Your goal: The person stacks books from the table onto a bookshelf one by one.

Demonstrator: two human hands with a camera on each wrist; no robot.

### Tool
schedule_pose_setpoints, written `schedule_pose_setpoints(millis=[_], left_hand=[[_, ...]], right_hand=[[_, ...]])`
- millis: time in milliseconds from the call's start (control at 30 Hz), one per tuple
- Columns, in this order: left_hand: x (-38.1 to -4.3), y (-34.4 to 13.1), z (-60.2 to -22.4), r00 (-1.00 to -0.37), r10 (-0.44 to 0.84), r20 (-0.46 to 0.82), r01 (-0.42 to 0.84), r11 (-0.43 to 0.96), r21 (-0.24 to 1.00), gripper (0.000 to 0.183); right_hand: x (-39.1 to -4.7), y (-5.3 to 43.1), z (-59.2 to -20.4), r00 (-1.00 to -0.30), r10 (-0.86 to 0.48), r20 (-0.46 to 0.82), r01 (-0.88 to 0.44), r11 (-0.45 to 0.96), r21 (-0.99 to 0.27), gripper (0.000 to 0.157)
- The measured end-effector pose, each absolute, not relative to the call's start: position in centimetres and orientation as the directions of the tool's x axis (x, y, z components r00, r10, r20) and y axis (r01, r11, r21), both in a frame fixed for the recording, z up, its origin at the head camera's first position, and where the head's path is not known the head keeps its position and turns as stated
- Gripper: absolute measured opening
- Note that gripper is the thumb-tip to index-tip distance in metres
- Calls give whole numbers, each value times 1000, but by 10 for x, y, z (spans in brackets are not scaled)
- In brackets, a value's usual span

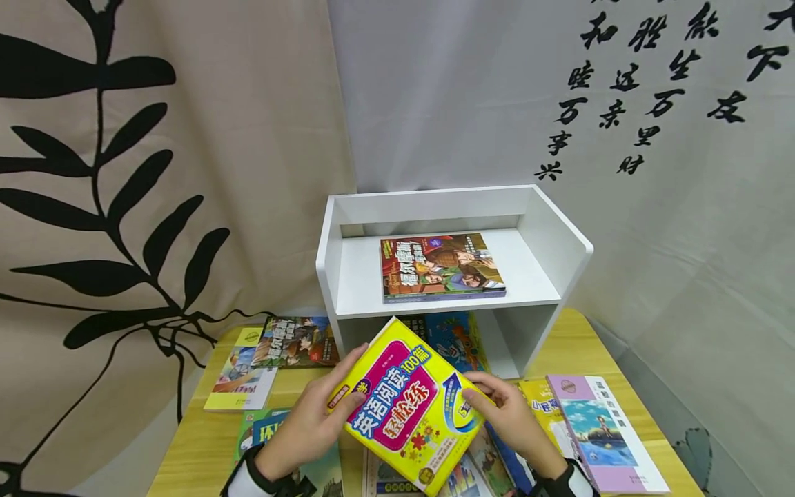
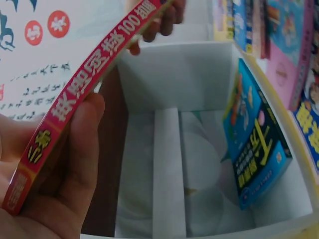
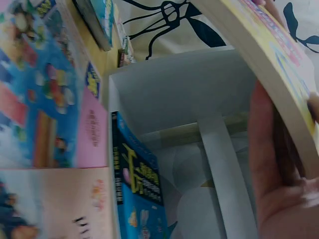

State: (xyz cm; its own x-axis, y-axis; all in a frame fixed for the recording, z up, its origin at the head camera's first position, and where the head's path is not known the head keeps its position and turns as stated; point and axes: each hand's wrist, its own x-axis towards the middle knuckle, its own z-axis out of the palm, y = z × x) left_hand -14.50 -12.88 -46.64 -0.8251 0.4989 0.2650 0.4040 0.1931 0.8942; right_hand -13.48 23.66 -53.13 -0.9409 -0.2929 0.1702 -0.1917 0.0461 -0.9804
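A yellow paperback book with a pink panel on its cover is held tilted in front of the shelf. My left hand grips its left edge, thumb on the cover. On the opposite edge, my right hand pinches the same book. The left wrist view shows its red spine; its pale page edges appear in the right wrist view. Behind it stands a small white two-level shelf. A brown-red comic book lies flat on the upper level, and a blue book sits on the lower level, partly hidden.
On the wooden table, a yellow-white book and a comic lie left of the shelf. A green book is below the left hand. A pink-white book lies at right. Curtains hang behind.
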Motion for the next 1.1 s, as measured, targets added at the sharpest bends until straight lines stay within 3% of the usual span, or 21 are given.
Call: schedule_pose_setpoints(millis=[267, 433, 567, 767, 933, 1100], left_hand=[[-134, -130, -455, -894, 335, 299, 359, 133, 924, 67], [-126, -120, -454, -910, 247, 332, 354, 50, 934, 73], [-123, -109, -464, -923, 233, 306, 323, 34, 946, 76], [-116, -99, -479, -962, 215, 166, 172, 10, 985, 78], [-113, -98, -486, -960, 276, 41, 51, 27, 998, 102], [-116, -100, -493, -930, 366, -28, 1, 77, 997, 127]], right_hand=[[-107, 229, -543, -924, -143, 354, -344, -94, -934, 81], [-85, 208, -544, -879, -161, 450, -434, -125, -892, 88], [-75, 194, -540, -940, -130, 315, -310, -61, -949, 103], [-72, 184, -537, -999, -23, 25, -23, -86, -996, 131], [-76, 191, -541, -997, -60, -42, 49, -116, -992, 140], [-84, 203, -546, -994, -92, -67, 71, -35, -997, 143]])
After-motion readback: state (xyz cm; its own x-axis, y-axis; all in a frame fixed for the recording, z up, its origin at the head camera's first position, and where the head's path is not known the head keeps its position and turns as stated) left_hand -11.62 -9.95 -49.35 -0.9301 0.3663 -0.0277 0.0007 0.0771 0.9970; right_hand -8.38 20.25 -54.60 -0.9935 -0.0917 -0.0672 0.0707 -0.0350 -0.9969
